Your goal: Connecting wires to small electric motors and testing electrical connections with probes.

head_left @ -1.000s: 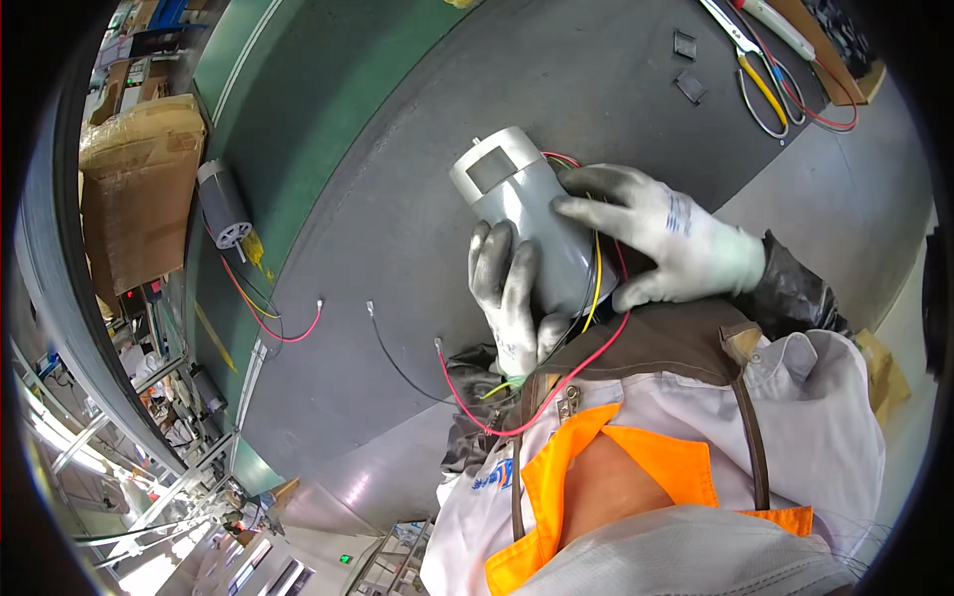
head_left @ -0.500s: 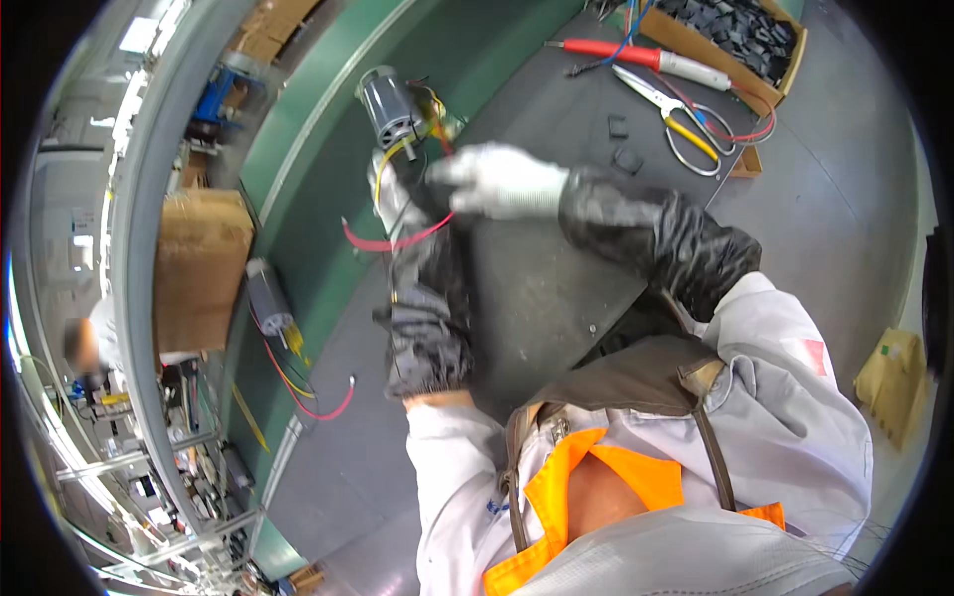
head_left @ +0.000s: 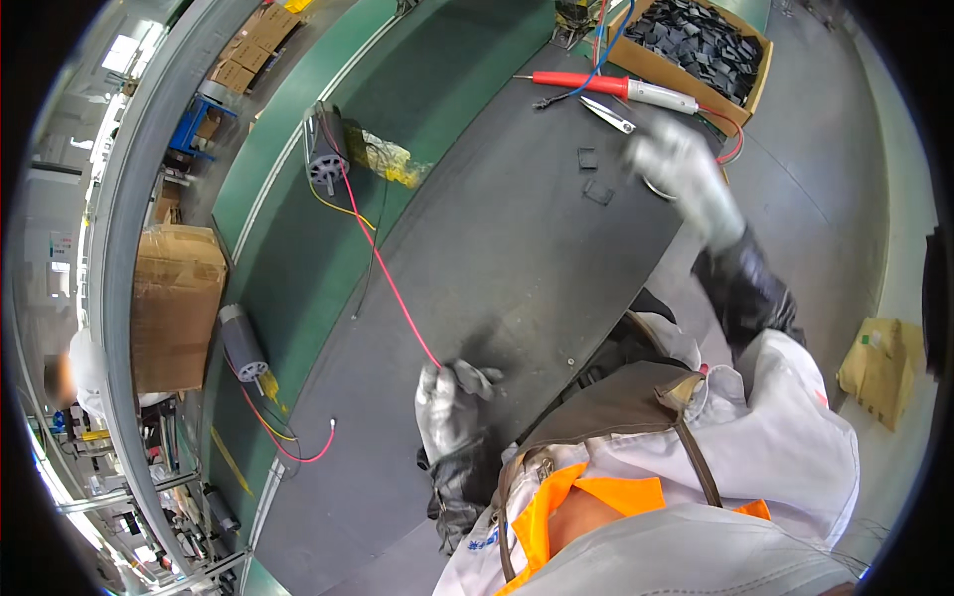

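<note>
My left hand (head_left: 449,405), in a pale work glove, is closed on the end of a red wire (head_left: 393,283) near the bench's front side. That wire runs taut to a grey cylindrical motor (head_left: 326,154) lying on the green strip, shaft end toward me. A yellow wire (head_left: 343,211) and a thin black wire (head_left: 373,268) also trail from this motor. My right hand (head_left: 686,174), gloved and smeared by motion, is over the handles of the scissors (head_left: 608,115). The blur hides whether its fingers grip them.
A second grey motor (head_left: 241,343) with wires lies on the green strip (head_left: 288,253) at left. A red-and-white soldering iron (head_left: 616,87), two small black pieces (head_left: 587,159) and a carton of black pieces (head_left: 760,74) are on the right. A cardboard box (head_left: 179,308) stands beyond the strip.
The motor has gone from my hands onto the green strip. My left hand has come back toward me, stretching out the red wire. My right hand has swung right to the scissors.
</note>
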Available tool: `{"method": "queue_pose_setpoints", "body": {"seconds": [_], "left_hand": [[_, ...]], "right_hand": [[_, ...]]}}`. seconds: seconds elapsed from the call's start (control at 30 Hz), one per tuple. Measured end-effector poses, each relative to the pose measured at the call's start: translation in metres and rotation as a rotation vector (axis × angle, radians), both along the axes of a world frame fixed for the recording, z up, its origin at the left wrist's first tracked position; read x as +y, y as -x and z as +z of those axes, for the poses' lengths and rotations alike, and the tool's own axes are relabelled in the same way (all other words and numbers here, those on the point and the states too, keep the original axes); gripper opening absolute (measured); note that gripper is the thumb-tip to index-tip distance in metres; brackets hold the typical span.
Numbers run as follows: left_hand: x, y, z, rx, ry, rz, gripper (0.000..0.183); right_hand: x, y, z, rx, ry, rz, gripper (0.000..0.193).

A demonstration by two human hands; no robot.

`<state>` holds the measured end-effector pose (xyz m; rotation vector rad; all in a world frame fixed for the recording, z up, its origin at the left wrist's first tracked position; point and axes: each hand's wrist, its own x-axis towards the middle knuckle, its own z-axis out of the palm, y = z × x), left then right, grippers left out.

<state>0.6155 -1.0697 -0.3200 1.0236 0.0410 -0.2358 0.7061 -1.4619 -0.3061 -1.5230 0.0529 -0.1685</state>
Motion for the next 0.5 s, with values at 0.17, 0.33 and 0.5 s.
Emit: {"method": "queue_pose_setpoints", "body": {"seconds": [0.17,0.33,0.5], "left_hand": [[-0.029,0.018,0.006,0.141,-0.027,-0.098,0.038],[-0.054,-0.012,0.041,-0.068,-0.441,-0.162,0.042],[-0.069,-0.043,0.036,-0.146,-0.214,0.076,0.042]], "right_hand": [[-0.1,-0.098,0.001,-0.073,-0.183,0.007,0.05],[0.007,-0.08,0.058,0.125,0.253,0.308,0.033],[0.067,-0.021,0.026,0.405,0.119,0.959,0.04]]}}
